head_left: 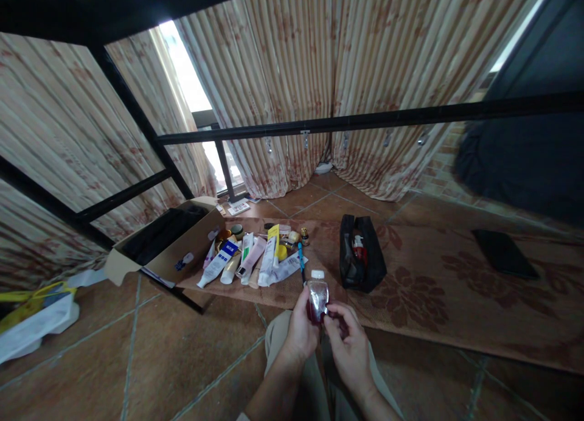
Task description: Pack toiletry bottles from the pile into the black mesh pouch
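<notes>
My left hand (302,323) is closed around a clear, flat bottle (318,294) with a white cap and dark red contents, held upright over my lap at the table's front edge. My right hand (349,342) has its fingers curled against the bottle's lower right side, pinching there; their tips are partly hidden. Just beyond, a black open pouch (362,250) stands on the low table, with a red bottle (359,250) showing inside. To the left lie several tubes, among them a blue-and-white tube (219,263), a yellow-and-white tube (268,257) and a pink tube (250,257).
A cardboard box (191,250) with black contents sits at the table's left end. Small jars and a dark dropper-size bottle (305,236) lie behind the tubes. A black flat tablet-like object (505,253) rests at the right. A black metal bar (365,118) crosses before the curtains.
</notes>
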Available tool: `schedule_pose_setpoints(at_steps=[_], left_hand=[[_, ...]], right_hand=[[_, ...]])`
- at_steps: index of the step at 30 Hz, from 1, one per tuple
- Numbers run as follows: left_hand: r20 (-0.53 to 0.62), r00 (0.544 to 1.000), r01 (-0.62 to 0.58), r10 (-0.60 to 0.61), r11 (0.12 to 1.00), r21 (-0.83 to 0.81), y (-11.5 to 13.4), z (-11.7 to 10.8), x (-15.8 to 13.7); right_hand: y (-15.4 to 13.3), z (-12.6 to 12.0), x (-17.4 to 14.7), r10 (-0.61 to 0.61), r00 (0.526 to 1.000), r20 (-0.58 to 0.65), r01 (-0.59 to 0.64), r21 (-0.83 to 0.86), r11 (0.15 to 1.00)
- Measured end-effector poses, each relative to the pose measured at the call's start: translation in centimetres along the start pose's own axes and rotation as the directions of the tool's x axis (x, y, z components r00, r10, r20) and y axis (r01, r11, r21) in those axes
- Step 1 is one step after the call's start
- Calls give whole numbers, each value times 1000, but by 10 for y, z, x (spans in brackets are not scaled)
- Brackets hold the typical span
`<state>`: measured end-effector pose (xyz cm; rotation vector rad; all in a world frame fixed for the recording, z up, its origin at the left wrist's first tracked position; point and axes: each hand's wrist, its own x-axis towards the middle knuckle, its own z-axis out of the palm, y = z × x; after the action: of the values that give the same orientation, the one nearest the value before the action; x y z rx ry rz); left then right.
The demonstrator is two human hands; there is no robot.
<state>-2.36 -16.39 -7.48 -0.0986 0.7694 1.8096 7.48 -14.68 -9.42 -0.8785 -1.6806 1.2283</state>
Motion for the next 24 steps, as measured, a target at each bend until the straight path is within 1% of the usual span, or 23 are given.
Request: schedule_pose_setpoints(at_steps=[7, 17, 24], left_hand=[[-5, 1000, -27, 27, 999, -17, -2, -1, 4], [13, 1000, 1, -1, 1000, 7, -2, -3, 3], [-8, 1000, 23, -23, 1000, 5, -1, -3, 3]], right_hand=[[-3, 0, 0, 15, 1000, 11, -15, 4, 1000], [0, 0, 0, 4, 1000, 4, -4, -12, 1000], [2, 0, 0, 8, 1000, 16, -8, -8, 1000]])
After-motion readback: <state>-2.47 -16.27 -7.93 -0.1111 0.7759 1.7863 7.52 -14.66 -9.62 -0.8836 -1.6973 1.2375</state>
